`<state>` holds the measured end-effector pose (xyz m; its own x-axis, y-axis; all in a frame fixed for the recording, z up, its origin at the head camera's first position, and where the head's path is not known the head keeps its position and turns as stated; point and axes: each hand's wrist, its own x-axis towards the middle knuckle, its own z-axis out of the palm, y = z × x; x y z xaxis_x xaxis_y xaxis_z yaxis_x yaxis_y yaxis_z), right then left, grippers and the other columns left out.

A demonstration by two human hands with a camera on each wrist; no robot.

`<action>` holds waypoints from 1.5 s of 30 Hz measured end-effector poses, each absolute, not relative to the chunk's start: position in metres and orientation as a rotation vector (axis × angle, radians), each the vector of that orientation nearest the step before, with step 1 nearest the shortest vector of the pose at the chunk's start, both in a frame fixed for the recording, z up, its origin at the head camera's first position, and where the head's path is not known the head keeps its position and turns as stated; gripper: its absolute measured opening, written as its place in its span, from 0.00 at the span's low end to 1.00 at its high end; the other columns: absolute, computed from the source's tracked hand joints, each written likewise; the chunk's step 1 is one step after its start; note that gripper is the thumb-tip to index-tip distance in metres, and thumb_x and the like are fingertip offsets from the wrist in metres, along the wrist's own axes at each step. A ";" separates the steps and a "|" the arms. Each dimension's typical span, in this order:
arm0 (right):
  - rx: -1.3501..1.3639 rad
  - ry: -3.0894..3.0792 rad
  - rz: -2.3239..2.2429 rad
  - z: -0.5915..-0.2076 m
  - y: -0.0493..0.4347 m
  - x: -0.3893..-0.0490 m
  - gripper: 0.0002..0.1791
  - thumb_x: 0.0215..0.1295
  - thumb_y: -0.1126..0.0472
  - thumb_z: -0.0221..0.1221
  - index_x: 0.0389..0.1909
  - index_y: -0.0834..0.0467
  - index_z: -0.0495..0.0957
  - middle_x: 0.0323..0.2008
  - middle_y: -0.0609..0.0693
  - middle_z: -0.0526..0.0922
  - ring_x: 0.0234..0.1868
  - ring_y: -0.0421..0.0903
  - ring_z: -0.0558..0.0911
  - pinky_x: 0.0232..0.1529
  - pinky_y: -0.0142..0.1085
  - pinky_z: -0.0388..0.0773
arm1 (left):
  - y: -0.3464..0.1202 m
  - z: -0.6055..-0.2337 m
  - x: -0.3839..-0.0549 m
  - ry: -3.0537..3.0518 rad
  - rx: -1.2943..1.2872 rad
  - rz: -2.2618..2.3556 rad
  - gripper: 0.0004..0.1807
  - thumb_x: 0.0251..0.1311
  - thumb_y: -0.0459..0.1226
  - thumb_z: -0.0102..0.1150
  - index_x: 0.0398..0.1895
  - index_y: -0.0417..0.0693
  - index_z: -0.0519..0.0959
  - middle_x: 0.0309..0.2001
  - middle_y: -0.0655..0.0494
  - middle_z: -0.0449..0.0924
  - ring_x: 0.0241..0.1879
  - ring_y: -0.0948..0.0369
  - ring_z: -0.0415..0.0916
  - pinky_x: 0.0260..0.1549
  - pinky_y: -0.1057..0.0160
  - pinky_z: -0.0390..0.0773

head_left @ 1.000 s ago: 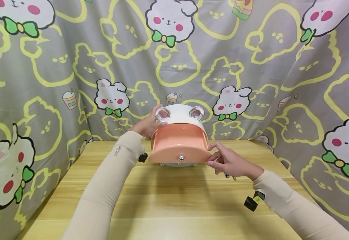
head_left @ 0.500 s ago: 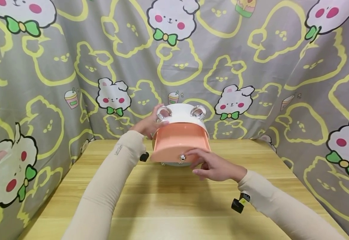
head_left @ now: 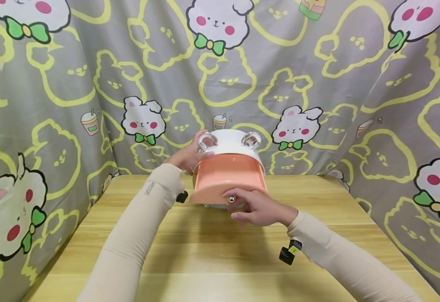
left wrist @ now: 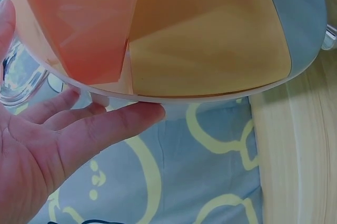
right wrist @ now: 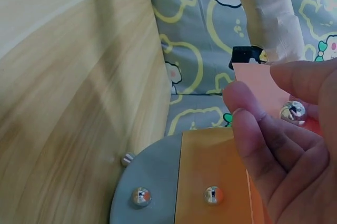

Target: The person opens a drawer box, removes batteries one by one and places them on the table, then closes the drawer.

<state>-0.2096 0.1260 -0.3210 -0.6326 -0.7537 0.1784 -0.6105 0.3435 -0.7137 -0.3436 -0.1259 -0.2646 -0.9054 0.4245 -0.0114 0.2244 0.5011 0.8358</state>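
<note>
Brought the right hand (head_left: 259, 206) leftward, in the head view, from the right end of the pink drawer (head_left: 209, 195) to its silver knob (head_left: 231, 199), with the drawer standing out from the white chest (head_left: 227, 140) on the table (head_left: 205, 260). In the left wrist view, bracing the chest with the left hand (left wrist: 47, 147), fingers spread along its side; liable to lose it to a slide or tip if slipping there. In the right wrist view, bending fingers about the knob, pinching or not impossible to tell; likely to slip off if holding that smooth ball too lightly.
</note>
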 end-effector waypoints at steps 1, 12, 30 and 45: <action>-1.244 2.423 -1.158 -0.321 0.126 -0.210 0.27 0.65 0.68 0.62 0.63 0.55 0.67 0.51 0.51 0.77 0.46 0.46 0.83 0.34 0.35 0.83 | -0.126 -0.264 -0.343 2.531 0.551 1.358 0.46 0.66 0.48 0.58 0.72 0.78 0.34 0.71 0.37 0.46 0.61 0.37 0.62 0.24 0.42 0.81; -1.258 2.410 -1.201 -0.322 0.125 -0.217 0.23 0.65 0.68 0.60 0.61 0.56 0.69 0.45 0.52 0.81 0.36 0.45 0.85 0.30 0.37 0.83 | -0.126 -0.266 -0.344 2.521 0.512 1.374 0.46 0.65 0.48 0.58 0.71 0.81 0.34 0.71 0.39 0.46 0.59 0.38 0.65 0.26 0.41 0.81; -1.302 2.476 -1.281 -0.323 0.125 -0.241 0.19 0.66 0.69 0.60 0.57 0.63 0.71 0.42 0.58 0.84 0.27 0.42 0.84 0.28 0.36 0.82 | -0.124 -0.266 -0.348 2.508 0.484 1.385 0.48 0.63 0.49 0.61 0.71 0.79 0.35 0.72 0.42 0.42 0.64 0.36 0.58 0.30 0.34 0.78; -1.279 2.481 -1.398 -0.332 0.122 -0.258 0.18 0.67 0.71 0.57 0.58 0.66 0.72 0.44 0.65 0.82 0.38 0.57 0.84 0.32 0.39 0.83 | -0.124 -0.264 -0.345 2.503 0.452 1.391 0.48 0.62 0.50 0.62 0.71 0.80 0.36 0.73 0.44 0.42 0.65 0.36 0.57 0.33 0.31 0.76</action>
